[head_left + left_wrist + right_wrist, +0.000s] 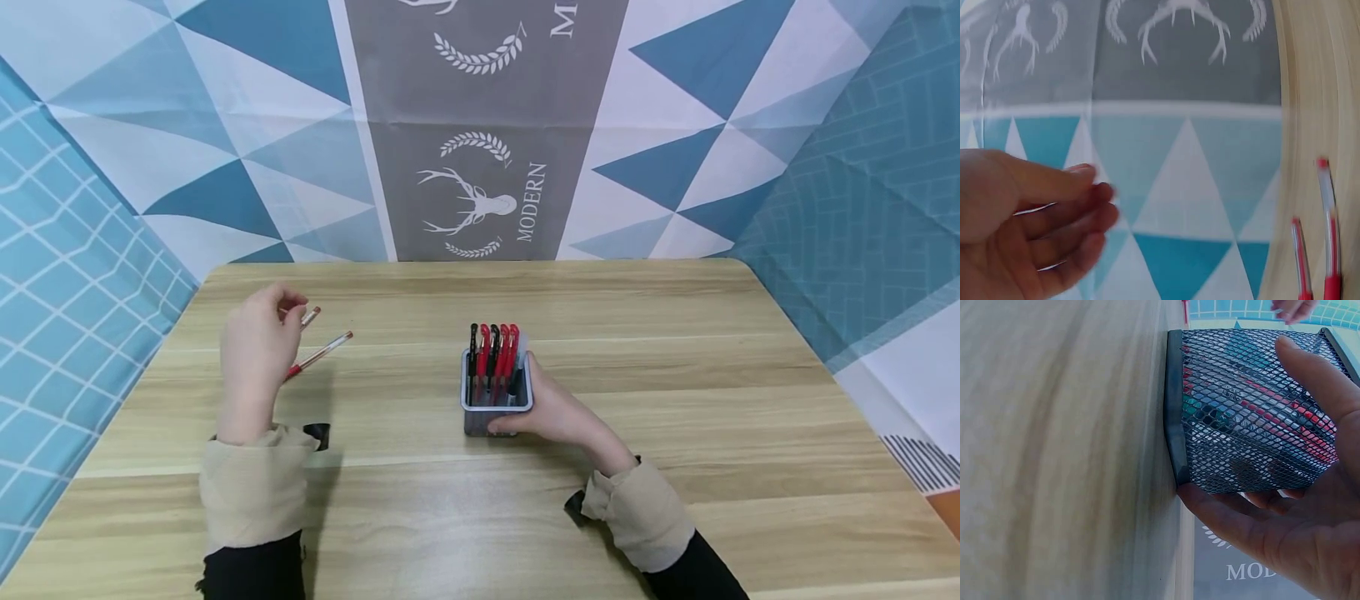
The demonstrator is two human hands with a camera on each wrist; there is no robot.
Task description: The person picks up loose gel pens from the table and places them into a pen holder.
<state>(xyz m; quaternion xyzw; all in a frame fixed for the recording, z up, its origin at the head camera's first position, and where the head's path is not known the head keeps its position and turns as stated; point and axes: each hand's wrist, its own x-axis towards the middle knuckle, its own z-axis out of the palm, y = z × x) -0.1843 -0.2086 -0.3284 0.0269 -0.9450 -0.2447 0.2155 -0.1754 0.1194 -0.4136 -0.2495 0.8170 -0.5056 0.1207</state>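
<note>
In the head view my right hand (551, 408) grips the side of a mesh pen holder (487, 421). Red and black pens (492, 358) stand upright inside it. The right wrist view shows the dark mesh wall (1241, 456) between the thumb and fingers of that hand (1316, 531), its base at the tabletop. Over the table's left side is my left hand (258, 346), its fingers loosely bent; the left wrist view shows nothing held in this hand (1041, 225). Near it lie red pens with clear barrels, one pen (322, 354) in full view, another pen (310, 317) partly hidden behind the hand.
Both hands are above a wood-grain table (420, 517). Behind its far edge hangs a patterned cloth (480, 108) with triangles and a grey deer band. A blue grid-patterned cloth (67, 275) borders the left side.
</note>
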